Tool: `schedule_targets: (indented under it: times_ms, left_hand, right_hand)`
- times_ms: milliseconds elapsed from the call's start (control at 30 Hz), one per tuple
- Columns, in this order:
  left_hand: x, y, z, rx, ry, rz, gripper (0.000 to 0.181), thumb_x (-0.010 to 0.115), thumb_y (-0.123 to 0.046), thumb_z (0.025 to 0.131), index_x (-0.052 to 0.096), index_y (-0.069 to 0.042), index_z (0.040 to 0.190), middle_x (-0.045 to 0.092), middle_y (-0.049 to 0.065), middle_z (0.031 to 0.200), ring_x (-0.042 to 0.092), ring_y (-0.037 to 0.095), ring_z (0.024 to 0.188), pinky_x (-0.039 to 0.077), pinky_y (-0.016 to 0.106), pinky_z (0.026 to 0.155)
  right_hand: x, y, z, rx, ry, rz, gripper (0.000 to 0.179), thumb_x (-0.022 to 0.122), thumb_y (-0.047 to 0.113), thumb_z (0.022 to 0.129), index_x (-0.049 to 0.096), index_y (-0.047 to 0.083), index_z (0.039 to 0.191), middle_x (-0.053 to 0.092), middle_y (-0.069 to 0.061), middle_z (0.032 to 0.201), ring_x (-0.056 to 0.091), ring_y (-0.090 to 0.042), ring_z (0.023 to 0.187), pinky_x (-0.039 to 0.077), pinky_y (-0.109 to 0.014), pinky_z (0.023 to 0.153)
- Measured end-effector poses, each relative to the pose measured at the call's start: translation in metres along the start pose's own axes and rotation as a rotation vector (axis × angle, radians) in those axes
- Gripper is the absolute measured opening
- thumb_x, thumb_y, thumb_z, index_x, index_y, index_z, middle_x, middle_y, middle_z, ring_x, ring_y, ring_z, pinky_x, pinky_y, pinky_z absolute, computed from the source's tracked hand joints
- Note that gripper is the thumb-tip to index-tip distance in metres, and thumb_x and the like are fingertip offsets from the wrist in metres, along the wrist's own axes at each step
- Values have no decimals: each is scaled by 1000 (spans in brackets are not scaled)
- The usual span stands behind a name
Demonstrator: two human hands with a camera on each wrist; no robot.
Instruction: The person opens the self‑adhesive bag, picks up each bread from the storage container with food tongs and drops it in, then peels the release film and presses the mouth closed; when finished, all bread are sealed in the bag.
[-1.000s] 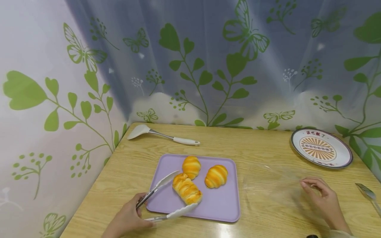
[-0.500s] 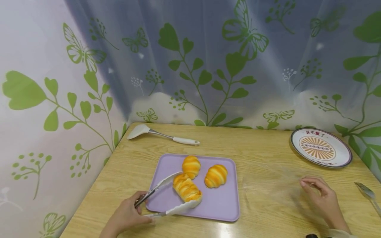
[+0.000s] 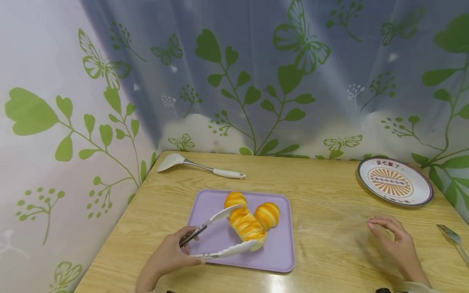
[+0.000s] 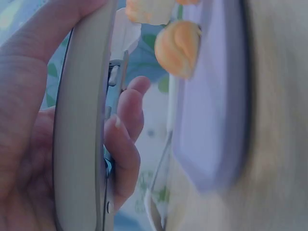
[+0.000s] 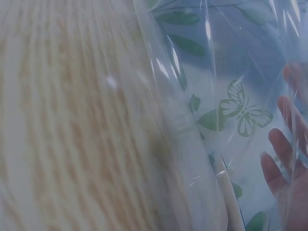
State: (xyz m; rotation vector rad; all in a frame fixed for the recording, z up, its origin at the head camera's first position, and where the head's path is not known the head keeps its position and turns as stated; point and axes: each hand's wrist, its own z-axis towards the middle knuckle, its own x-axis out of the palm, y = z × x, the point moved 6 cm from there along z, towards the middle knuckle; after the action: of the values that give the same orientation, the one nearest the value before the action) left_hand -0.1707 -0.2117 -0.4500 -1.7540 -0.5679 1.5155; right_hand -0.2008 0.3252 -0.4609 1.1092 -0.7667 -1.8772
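My left hand (image 3: pixel 169 255) grips a pair of tongs (image 3: pixel 238 247) with white scalloped tips, fingers along one arm and thumb on the other. Between the tips is a long golden bread roll (image 3: pixel 246 226), which also shows past the tongs in the left wrist view. Two rounder rolls, one at the back (image 3: pixel 235 198) and one to the right (image 3: pixel 268 214), sit on the lilac tray (image 3: pixel 276 254); the long one overlaps both from the head. To the tray's right, my right hand (image 3: pixel 395 241) pinches a clear plastic bag (image 5: pixel 192 144), its film spread toward the tray.
A white-headed spatula (image 3: pixel 205 166) lies behind the tray. At the back right stands a patterned plate (image 3: pixel 395 182), and a fork (image 3: pixel 453 237) lies at the right. Printed curtains (image 3: pixel 256 81) rise along the table's back and left edges.
The tongs have closed in on the long roll and moved it right and a little away from me, over the tray. The right hand with the bag has hardly moved.
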Motion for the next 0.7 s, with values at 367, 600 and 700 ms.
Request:
schedule_targets:
  times_ms: [367,600,700]
  left_hand:
    - [27,-51,59,229,74,34,71,91,-31,65,60,-5,124,68,10,88,48,2,63,43,21,56]
    - [54,-79,85,272,140,101,71,91,-35,64,62,-7,121,68,7,87,47,1,61,41,19,56]
    - [63,-89,93,270,155,132,73,91,-37,62,62,-10,123,66,8,80,46,1,59,39,18,53]
  right_hand:
    - [0,1,0,-24,38,-38,17,64,-6,88,68,-6,104,53,32,113,42,12,113,26,-3,92]
    - [-1,3,0,-68,16,-41,16,66,-10,84,69,-6,99,55,29,110,43,12,110,28,-4,92]
    - [-1,4,0,-87,11,-38,17,67,-11,83,70,-6,98,56,29,109,44,11,109,28,-4,93]
